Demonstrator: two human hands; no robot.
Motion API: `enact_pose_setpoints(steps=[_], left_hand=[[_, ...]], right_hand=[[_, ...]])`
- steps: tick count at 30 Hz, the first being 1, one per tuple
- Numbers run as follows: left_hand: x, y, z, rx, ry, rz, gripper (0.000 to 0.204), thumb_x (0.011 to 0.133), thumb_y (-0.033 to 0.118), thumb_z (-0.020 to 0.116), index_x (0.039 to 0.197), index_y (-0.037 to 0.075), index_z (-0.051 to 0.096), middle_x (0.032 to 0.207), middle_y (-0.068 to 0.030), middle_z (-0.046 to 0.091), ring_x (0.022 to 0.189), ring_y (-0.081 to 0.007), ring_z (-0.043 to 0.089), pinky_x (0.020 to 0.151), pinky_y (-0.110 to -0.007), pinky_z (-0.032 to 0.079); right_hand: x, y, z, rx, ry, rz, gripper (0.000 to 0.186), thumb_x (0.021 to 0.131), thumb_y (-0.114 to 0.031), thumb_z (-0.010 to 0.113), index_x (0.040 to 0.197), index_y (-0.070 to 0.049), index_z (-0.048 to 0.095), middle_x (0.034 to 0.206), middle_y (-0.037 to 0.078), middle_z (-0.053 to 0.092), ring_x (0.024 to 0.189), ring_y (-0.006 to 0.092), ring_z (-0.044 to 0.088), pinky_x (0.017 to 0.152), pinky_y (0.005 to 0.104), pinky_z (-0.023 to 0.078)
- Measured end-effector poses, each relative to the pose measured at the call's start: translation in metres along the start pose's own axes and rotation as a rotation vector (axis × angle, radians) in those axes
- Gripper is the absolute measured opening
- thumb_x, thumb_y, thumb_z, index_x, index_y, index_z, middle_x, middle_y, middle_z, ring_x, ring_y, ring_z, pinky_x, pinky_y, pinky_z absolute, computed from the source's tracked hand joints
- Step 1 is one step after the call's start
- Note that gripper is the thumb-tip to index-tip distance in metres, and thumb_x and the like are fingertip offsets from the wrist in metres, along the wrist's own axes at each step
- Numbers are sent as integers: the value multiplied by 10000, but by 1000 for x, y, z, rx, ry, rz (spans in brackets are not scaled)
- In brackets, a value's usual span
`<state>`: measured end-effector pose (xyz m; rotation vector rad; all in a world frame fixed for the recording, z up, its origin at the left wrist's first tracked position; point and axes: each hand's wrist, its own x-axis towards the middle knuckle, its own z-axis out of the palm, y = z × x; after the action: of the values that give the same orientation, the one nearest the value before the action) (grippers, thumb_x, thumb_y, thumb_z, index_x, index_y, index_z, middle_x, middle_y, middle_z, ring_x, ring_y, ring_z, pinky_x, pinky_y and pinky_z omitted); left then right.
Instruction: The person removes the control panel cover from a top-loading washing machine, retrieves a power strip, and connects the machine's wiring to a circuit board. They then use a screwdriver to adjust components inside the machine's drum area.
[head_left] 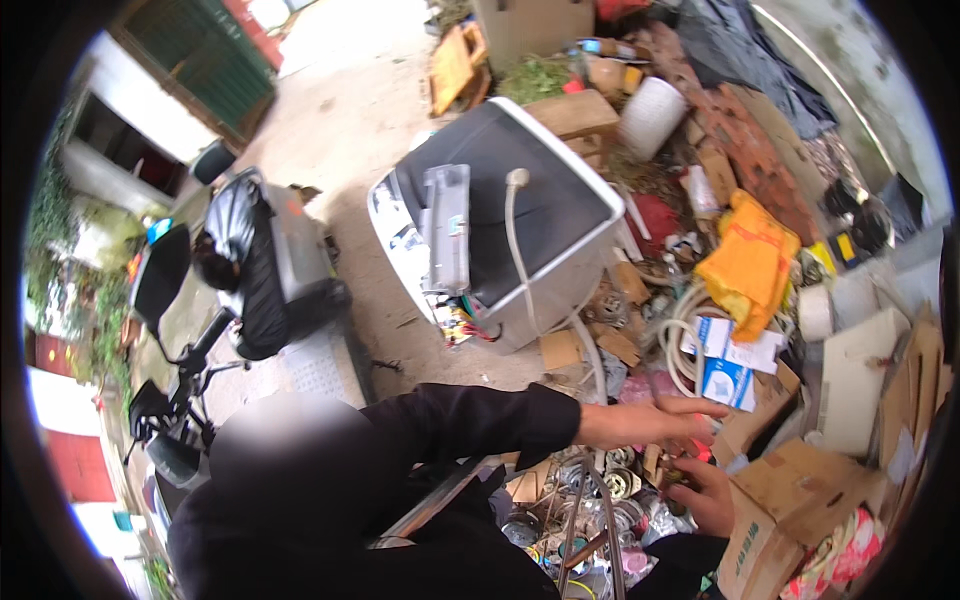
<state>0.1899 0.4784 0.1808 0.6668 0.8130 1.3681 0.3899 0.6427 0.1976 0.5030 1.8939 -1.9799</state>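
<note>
Both my hands meet at the right, low over a heap of scrap parts. My left hand (665,425) reaches across in a black sleeve, its fingers bent around something small that I cannot make out. Just below it, my right hand (705,495) has curled fingers, its thumb side facing the left hand. What it pinches is too small and blurred to name. Several round metal parts (622,484) lie beneath the hands. Beside them rise the bent tubes of a metal frame (607,525). An open cardboard box (790,500) stands right of my right hand.
A white appliance with a dark top (540,190) stands ahead, carrying a loose grey panel (447,230), a hose (512,240) and exposed wires (465,322). A scooter (285,240) is at left. An orange bag (750,260), blue-white carton (730,382) and rubble crowd the right.
</note>
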Motion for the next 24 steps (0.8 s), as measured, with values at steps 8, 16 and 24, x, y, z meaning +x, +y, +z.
enact_pose_setpoints(steps=[8, 16, 24], left_hand=[[2, 9, -20, -398, 343, -87, 585, 1070, 515, 288, 1167, 46, 623, 526, -59, 508, 558, -241, 589, 799, -456, 537], [14, 5, -26, -290, 360, -118, 612, 1064, 540, 304, 1006, 50, 666, 441, 3, 331, 384, -150, 373, 561, -336, 446], [13, 21, -42, -289, 394, -149, 641, 1066, 542, 290, 1008, 29, 669, 418, 22, 287, 340, -126, 270, 468, -311, 350]], right_hand=[[-26, -27, -81, -103, 283, -203, 436, 935, -125, 682, 1348, -38, 574, 1162, 77, 686, 1051, 145, 627, 899, 303, 509], [-108, -76, -178, -357, 975, -222, 262, 943, -149, 673, 1167, -14, 673, 1042, 45, 708, 927, 140, 659, 833, 277, 519], [-184, -42, -383, -860, 1824, 295, 596, 942, -529, 490, 1371, -124, 573, 1310, 200, 623, 1236, 396, 566, 1054, 465, 423]])
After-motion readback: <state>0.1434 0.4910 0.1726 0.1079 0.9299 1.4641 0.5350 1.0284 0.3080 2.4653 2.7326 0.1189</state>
